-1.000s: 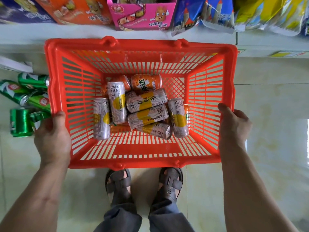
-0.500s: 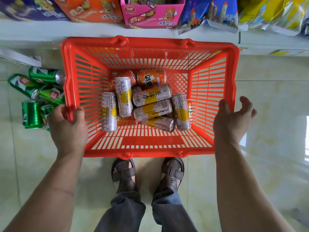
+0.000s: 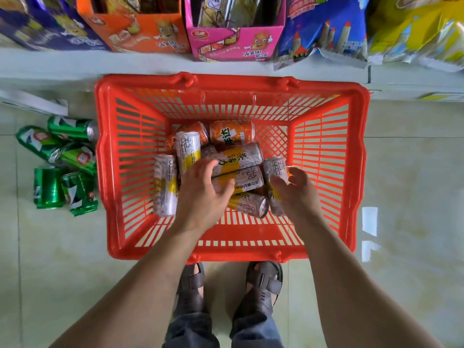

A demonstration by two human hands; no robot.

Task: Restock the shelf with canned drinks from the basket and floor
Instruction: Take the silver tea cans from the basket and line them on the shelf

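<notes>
A red plastic basket [image 3: 110, 172] stands on the floor in front of the shelf [image 3: 75, 64]. Several silver-and-yellow cans [image 3: 241, 156] and orange cans [image 3: 231, 133] lie jumbled in its bottom. Both my hands are inside the basket, above the pile. My left hand [image 3: 203, 194] hovers with spread, relaxed fingers over the middle cans. My right hand [image 3: 293, 192] is beside a silver can [image 3: 276, 172] at the right of the pile, fingers loosely bent, holding nothing that I can see. Several green cans [image 3: 62, 162] lie on the floor left of the basket.
The shelf holds snack boxes in purple, orange [image 3: 140, 23] and pink [image 3: 233, 28], plus blue and yellow bags [image 3: 414, 28]. My sandalled feet [image 3: 228, 285] stand just behind the basket. Pale tiled floor [image 3: 406, 197] stretches to the right.
Both hands have let go of the basket's side rims and moved inward, down over the cans. The basket now rests on the floor.
</notes>
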